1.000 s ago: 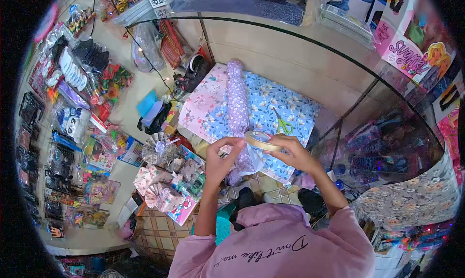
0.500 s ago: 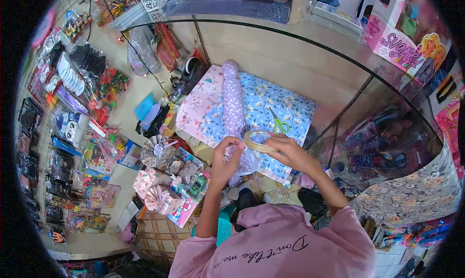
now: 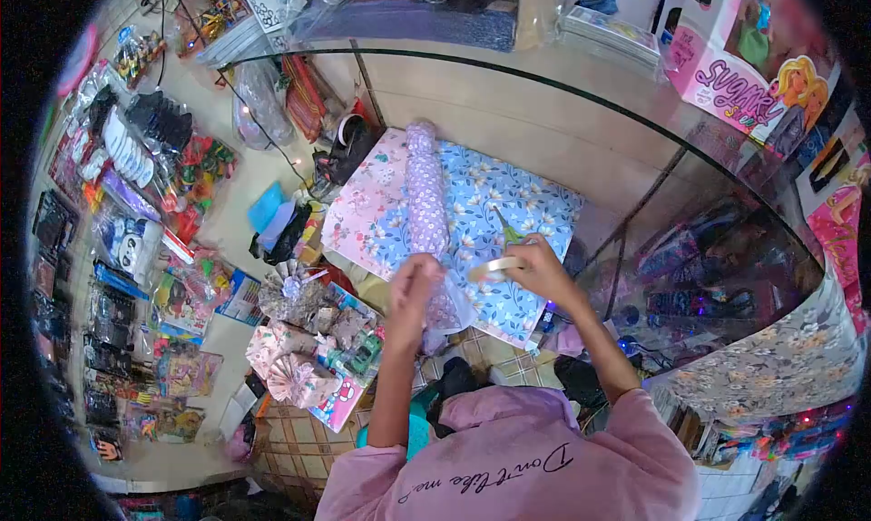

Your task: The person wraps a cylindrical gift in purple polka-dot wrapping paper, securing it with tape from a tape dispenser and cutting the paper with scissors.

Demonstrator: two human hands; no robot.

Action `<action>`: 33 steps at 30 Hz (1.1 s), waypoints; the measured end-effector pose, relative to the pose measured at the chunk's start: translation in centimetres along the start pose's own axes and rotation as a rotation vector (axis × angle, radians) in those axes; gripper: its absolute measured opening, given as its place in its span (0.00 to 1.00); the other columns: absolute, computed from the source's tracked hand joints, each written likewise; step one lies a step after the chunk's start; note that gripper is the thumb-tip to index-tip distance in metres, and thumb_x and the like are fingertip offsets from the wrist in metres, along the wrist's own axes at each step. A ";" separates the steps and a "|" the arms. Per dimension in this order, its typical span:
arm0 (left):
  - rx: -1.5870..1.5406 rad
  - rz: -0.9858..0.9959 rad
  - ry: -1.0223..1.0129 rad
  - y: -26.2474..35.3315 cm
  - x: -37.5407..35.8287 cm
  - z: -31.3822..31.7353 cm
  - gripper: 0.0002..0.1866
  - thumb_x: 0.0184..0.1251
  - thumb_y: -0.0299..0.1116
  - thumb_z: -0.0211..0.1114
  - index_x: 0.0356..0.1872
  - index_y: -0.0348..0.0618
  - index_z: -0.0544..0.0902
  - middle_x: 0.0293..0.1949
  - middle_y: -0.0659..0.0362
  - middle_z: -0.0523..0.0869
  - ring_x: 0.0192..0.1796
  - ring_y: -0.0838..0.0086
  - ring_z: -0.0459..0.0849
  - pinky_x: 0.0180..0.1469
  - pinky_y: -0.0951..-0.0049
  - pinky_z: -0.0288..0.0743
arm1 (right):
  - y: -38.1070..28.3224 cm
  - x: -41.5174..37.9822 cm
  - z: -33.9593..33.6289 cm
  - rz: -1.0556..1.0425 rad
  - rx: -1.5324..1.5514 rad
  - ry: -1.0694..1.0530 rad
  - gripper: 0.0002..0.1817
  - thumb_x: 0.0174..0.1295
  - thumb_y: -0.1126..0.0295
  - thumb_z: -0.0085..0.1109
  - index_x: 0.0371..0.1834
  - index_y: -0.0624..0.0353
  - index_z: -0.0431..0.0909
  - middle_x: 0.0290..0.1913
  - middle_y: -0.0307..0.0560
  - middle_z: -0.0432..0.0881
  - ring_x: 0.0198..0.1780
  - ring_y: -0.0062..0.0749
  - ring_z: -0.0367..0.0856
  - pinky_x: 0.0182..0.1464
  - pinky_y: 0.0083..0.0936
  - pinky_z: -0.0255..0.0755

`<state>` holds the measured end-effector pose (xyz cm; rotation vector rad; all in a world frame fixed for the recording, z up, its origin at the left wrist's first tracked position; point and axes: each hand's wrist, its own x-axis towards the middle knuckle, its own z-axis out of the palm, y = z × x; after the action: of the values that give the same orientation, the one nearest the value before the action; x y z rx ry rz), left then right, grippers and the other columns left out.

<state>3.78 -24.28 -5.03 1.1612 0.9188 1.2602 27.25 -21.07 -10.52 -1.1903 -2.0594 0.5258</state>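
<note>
My right hand (image 3: pixel 543 271) grips a roll of clear tape (image 3: pixel 498 266), tilted nearly edge-on above the blue floral wrapping paper (image 3: pixel 517 194). Blurred by motion, my left hand (image 3: pixel 415 289) has its fingers drawn together near the lower end of a long purple patterned wrapped bundle (image 3: pixel 425 185). A pale patch shows at its fingertips, too smeared to name. Loose translucent wrapping (image 3: pixel 454 310) spreads at the bundle's lower end. Green-handled scissors (image 3: pixel 512 235) lie on the paper just beyond my right hand, which partly hides them.
Wrapped gifts with fan-shaped bows (image 3: pixel 301 380) sit at the left beside my arm. A glass panel edge (image 3: pixel 544 78) curves across the far side. Packaged toys (image 3: pixel 186 294) cover the left counter. A boxed doll (image 3: pixel 753 76) stands at the upper right.
The tape roll has turned from a near-flat ring to edge-on, and my hands have moved apart. My right hand has shifted slightly up and away; my left hand has moved slightly left.
</note>
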 end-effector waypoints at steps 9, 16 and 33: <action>-0.491 -0.116 0.048 -3.9 1.6 -2.4 0.12 0.66 0.36 0.58 0.46 0.42 0.73 0.40 0.62 0.78 0.46 0.73 0.75 0.51 0.73 0.66 | 1.2 -1.4 -3.5 0.183 0.864 -0.166 0.13 0.62 0.64 0.58 0.30 0.65 0.80 0.26 0.37 0.80 0.24 0.18 0.72 0.26 0.19 0.64; -0.539 -0.107 0.083 -3.5 2.1 -0.5 0.10 0.67 0.37 0.58 0.42 0.43 0.75 0.38 0.64 0.77 0.44 0.78 0.73 0.53 0.75 0.63 | -0.1 -0.9 -4.8 -0.002 -0.001 0.101 0.15 0.56 0.62 0.64 0.34 0.67 0.80 0.26 0.52 0.81 0.26 0.27 0.79 0.31 0.23 0.71; -0.665 -0.045 0.022 -3.1 3.1 -0.2 0.09 0.67 0.35 0.57 0.44 0.43 0.75 0.40 0.63 0.76 0.48 0.75 0.73 0.50 0.74 0.65 | 4.3 -4.5 -5.2 0.199 -0.067 0.114 0.13 0.57 0.59 0.59 0.36 0.59 0.81 0.29 0.47 0.80 0.33 0.37 0.73 0.51 0.32 0.56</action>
<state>4.64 -20.98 -7.84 0.5968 0.4704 1.3941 35.14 -22.84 -11.34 -1.4409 -1.8869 0.4722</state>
